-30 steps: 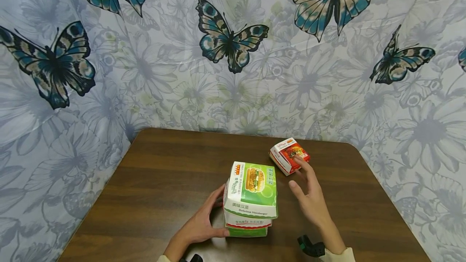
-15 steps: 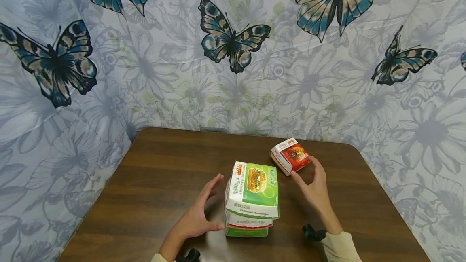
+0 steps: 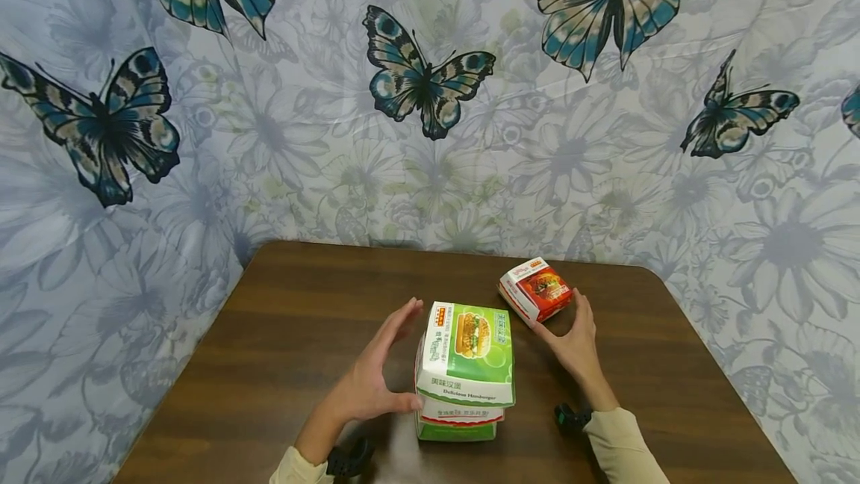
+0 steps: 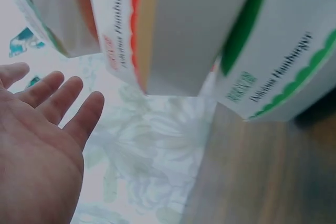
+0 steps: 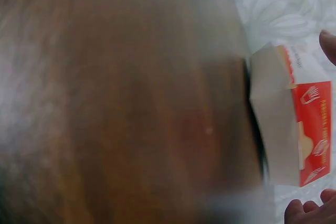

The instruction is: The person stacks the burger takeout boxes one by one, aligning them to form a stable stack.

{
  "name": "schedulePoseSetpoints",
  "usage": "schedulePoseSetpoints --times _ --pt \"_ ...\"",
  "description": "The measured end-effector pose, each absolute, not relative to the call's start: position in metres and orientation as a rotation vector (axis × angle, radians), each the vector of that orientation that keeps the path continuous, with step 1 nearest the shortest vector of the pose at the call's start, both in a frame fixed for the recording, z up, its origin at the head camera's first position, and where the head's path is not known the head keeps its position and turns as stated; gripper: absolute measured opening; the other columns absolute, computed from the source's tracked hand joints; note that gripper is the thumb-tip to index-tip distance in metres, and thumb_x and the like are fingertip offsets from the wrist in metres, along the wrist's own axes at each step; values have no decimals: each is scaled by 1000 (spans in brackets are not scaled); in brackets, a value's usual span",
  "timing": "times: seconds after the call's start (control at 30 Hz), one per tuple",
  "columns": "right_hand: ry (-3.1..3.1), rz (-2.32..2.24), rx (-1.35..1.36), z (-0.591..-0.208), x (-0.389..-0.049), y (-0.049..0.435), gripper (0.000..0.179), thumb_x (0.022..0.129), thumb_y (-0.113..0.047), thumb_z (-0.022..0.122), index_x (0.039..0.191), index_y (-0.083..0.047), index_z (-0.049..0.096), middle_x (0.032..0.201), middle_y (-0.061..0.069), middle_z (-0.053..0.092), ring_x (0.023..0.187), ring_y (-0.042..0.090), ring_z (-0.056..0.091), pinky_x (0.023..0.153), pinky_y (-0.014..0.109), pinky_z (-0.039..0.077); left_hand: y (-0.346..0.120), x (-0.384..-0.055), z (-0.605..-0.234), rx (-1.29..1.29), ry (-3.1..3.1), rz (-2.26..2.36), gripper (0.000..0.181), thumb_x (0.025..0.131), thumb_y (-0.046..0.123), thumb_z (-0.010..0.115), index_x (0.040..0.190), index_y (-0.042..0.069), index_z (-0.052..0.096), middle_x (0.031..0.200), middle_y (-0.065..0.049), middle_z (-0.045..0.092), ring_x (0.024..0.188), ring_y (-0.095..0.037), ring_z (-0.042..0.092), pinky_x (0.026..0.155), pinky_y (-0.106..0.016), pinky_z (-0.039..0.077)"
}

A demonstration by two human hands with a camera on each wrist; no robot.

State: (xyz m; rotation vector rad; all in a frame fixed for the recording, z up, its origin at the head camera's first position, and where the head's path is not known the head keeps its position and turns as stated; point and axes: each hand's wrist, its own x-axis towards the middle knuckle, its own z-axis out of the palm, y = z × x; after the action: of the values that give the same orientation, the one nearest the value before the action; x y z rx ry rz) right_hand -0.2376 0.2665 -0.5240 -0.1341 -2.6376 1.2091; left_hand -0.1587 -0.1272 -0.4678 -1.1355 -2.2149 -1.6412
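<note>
A stack of hamburger boxes stands near the table's middle: a green-and-white one point(image 3: 465, 353) on top, a red-edged white one point(image 3: 462, 413) beneath it, and another green one point(image 3: 457, 432) at the bottom. Left of the stack is my left hand point(image 3: 372, 379), fingers spread and thumb near the boxes' front left corner; the left wrist view shows its fingers apart from the boxes. Behind and right of the stack sits a smaller red-and-white burger box point(image 3: 535, 290). My right hand point(image 3: 574, 346) is at its near right side, thumb and fingers on either side, with gaps visible in the right wrist view.
The brown wooden table point(image 3: 302, 305) has rounded far corners. Behind it hangs a cloth point(image 3: 571, 193) with butterfly and flower prints. The red box lies close to the table's far edge. Dark wrist cameras point(image 3: 349, 458) sit on both wrists.
My left hand has let go of the stack and moved slightly forward along its left side, fingers spreading. From above the red box, my right hand has shifted to its near right side.
</note>
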Motion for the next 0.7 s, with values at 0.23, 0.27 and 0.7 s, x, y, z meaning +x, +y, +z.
schedulePoseSetpoints --times 0.23,0.27,0.7 --pt "-2645 1235 -135 -539 -245 269 117 85 -41 83 167 -11 4 170 26 7 155 49 7 120 71 14 -124 -161 -454 -1140 -2232 -1655 118 80 72 74 166 16 16 169 -3 26 151 -33 34 120 -46 36" --pt "-2637 1242 -140 -541 -246 270 117 85 -40 83 167 -11 5 170 25 9 155 48 8 120 70 14 -124 -162 -453 -1145 -2231 -1661 118 80 71 75 166 16 16 169 -3 26 151 -34 34 120 -46 36" --pt "-2566 1334 -151 -549 -262 273 120 85 -38 84 167 -16 -1 173 15 5 156 46 8 120 70 16 -122 -170 -440 -1214 -2235 -1669 116 82 71 73 167 19 14 169 -2 25 152 -30 32 120 -49 36"
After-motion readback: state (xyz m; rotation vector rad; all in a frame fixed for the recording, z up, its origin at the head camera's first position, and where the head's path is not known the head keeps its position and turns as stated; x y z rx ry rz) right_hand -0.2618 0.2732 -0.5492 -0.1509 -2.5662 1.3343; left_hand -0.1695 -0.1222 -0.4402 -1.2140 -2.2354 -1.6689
